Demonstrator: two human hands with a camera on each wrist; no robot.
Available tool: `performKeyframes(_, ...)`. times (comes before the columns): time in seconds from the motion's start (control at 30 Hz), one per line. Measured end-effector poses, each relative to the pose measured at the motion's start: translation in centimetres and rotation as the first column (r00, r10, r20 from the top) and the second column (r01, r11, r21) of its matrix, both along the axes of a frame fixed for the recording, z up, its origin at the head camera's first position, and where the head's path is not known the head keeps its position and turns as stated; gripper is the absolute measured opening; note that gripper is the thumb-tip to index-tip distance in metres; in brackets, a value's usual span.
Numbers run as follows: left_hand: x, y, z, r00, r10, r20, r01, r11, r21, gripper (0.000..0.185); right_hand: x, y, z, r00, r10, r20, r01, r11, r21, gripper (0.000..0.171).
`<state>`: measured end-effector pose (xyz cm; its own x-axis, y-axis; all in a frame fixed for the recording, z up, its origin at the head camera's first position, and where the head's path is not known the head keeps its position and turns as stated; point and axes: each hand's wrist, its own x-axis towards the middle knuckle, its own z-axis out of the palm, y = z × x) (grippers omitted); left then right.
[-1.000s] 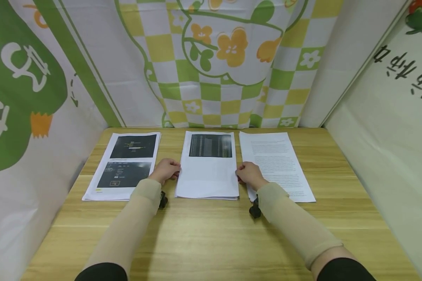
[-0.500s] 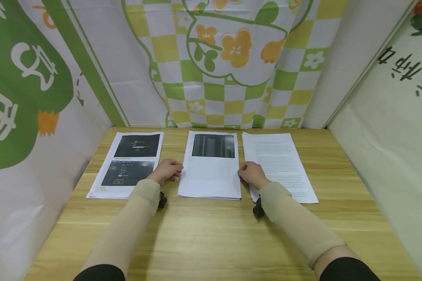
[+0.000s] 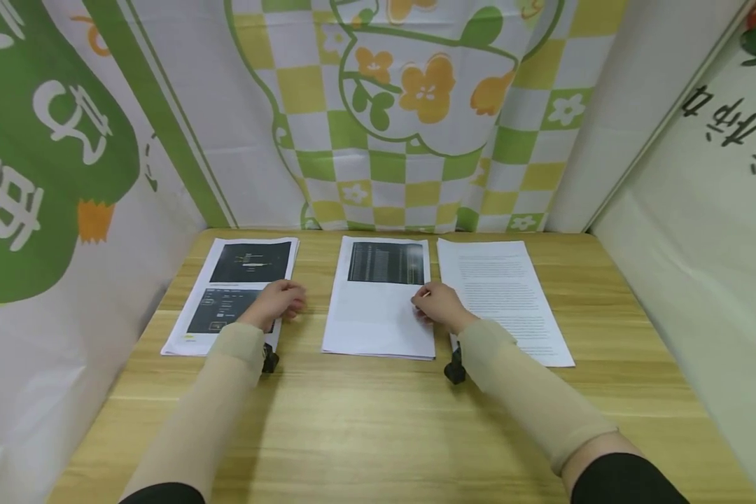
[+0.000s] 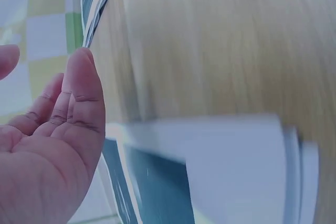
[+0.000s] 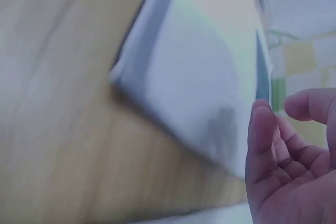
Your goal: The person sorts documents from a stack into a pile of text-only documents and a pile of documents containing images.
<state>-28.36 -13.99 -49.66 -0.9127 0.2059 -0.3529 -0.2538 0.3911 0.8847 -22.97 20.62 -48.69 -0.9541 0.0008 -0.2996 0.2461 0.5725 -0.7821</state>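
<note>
Three paper stacks lie in a row in the head view. The left stack [image 3: 218, 341] carries two dark printed pictures; the middle stack [image 3: 365, 322] has one dark picture on its far part; the right stack [image 3: 498, 280] is covered in text lines. My left hand [image 3: 278, 302] is over the left stack's right edge, its fingers loosely bent and thumb apart, holding nothing. Over the middle stack's right edge is my right hand [image 3: 437, 304]; in the right wrist view its thumb stands apart from the fingers, with no paper between them.
A wooden table [image 3: 365, 427] bears the stacks. Behind it hangs a checked curtain [image 3: 390, 168] with flowers. Printed white cloth walls [image 3: 693, 245] close in both sides. Bare wood shows between the left and middle stacks.
My left hand has left the middle stack's left edge and moved left. My right hand has shifted slightly inward over the middle stack. The head view has turned slightly left.
</note>
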Motion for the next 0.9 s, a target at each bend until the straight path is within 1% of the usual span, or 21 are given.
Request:
performKeyframes(0.23, 0.2, -2.9, 0.0, 0.998, 0.065, 0.002, -0.065, 0.998, -0.002, 0.049, -0.4, -3.3, 0.6, 0.997, 0.034, 0.066, -0.025, 0.991, -0.133, 0.015)
performKeyframes(0.37, 0.8, -4.4, 0.0, 0.995, 0.097, 0.005, -0.097, 0.995, -0.003, 0.047, -0.3, -5.1, 0.6, 0.995, 0.075, 0.072, -0.061, 0.982, -0.18, 0.016)
performKeyframes(0.5, 1.3, -5.8, -0.1, 0.993, 0.12, 0.003, -0.12, 0.992, 0.027, 0.044, -0.1, -6.6, 0.3, 0.992, 0.102, 0.07, -0.082, 0.967, -0.242, 0.018)
performKeyframes(0.57, 1.5, -6.5, -0.2, 0.992, 0.128, 0.011, -0.129, 0.99, 0.051, 0.047, 0.0, -7.3, 0.3, 0.992, 0.103, 0.076, -0.077, 0.956, -0.285, 0.018)
performKeyframes(0.67, 1.9, -7.4, -0.2, 0.987, 0.154, 0.037, -0.157, 0.984, 0.085, 0.052, -0.1, -8.2, 0.2, 0.991, 0.096, 0.093, -0.057, 0.931, -0.36, 0.019)
performKeyframes(0.77, 2.1, -8.3, 0.1, 0.983, 0.177, 0.058, -0.182, 0.977, 0.115, 0.056, -0.2, -9.1, 0.4, 0.99, 0.088, 0.112, -0.032, 0.904, -0.427, 0.021)
performKeyframes(0.9, 2.5, -9.7, 0.6, 0.981, 0.185, 0.053, -0.191, 0.972, 0.134, 0.059, -0.3, -10.3, 0.7, 0.987, 0.099, 0.128, -0.026, 0.876, -0.482, 0.026)
